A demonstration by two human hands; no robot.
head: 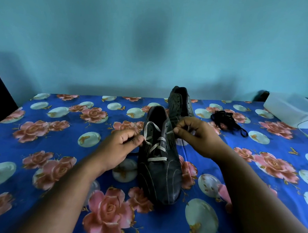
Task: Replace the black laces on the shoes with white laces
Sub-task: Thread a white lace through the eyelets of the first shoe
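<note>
At the top eyelets of the near shoe, left hand [124,141] pinching one end of the flat white lace [156,146] between thumb and curled fingers, grip clamped on it at the shoe's left edge. Opposite, right hand [197,135] pinching the other lace end at the right edge, thumb pressed against bent fingers, grip likewise clamped. Between the two hands, white lace crossing in several rows over the tongue, lowest row straight across. Beneath, a dark grey leather shoe with pale stitched lines [159,170], toe toward the camera, opening toward the wall, upright on a blue bedsheet printed with pink roses and pale ovals [58,132]. Just behind and slightly right, a second dark grey shoe [180,103], eyelets bare, touching or nearly touching the first. Farther right, well apart from both shoes, a loose heap of black laces [226,121] on the sheet. At the far right edge, a white box-like object [290,110] with a thin white cable.
</note>
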